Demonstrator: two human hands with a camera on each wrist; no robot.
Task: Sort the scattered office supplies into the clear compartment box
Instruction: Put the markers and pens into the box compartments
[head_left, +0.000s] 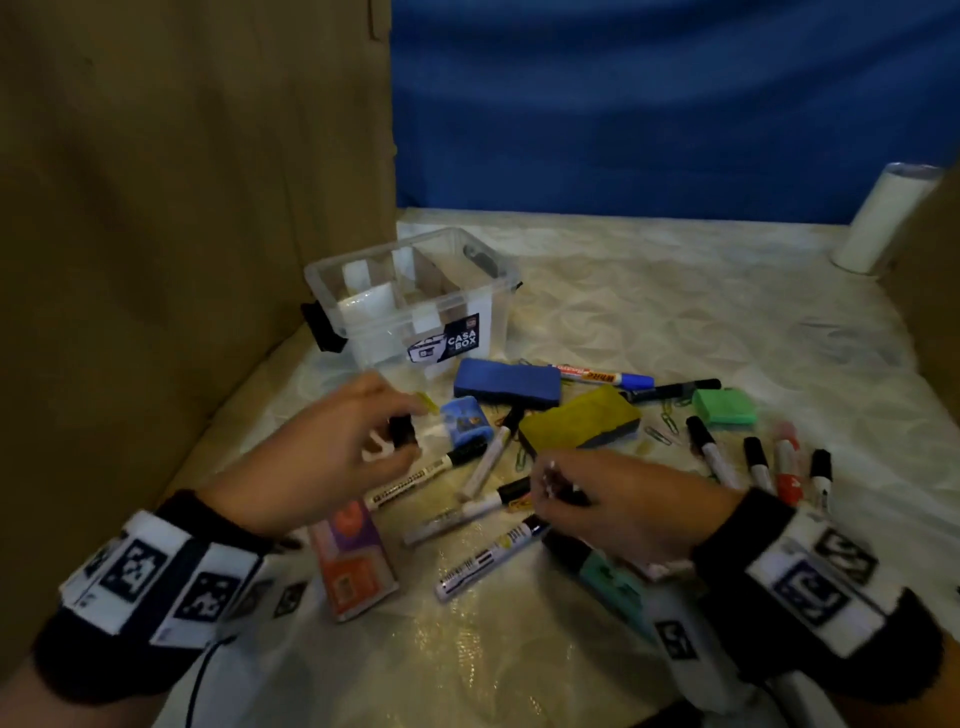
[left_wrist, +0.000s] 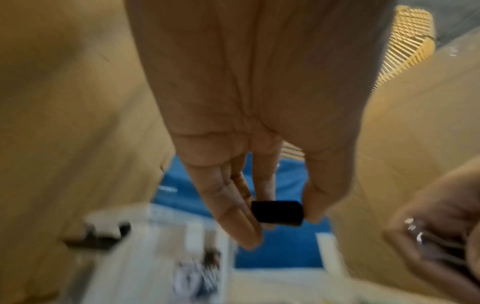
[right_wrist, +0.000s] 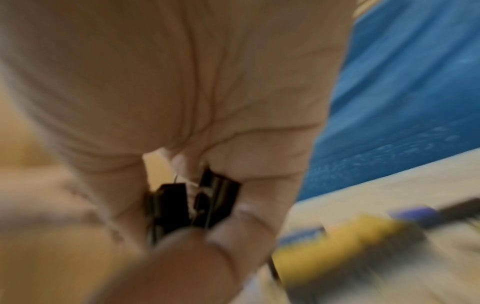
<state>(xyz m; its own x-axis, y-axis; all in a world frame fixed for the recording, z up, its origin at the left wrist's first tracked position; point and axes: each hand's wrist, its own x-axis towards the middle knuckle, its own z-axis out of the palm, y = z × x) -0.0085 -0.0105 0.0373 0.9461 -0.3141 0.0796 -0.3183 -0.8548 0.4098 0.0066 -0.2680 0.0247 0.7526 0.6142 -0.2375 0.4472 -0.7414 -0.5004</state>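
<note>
The clear compartment box (head_left: 395, 332) stands open at the back left, against the cardboard wall. My left hand (head_left: 387, 441) hovers in front of the box and pinches a small black binder clip (left_wrist: 276, 212) between thumb and fingers. My right hand (head_left: 550, 488) is low over the pile of markers. Its curled fingers hold black binder clips (right_wrist: 171, 201) against the palm, their wire handles showing. Scattered markers (head_left: 488, 564) lie between and under both hands.
A blue eraser (head_left: 506, 382), a yellow eraser (head_left: 579, 423), a green eraser (head_left: 724, 408), a blue sharpener (head_left: 465, 423), paper clips (head_left: 667, 423) and an orange packet (head_left: 353, 558) lie on the cloth. A cardboard wall (head_left: 182, 208) bounds the left. A white roll (head_left: 883, 223) stands far right.
</note>
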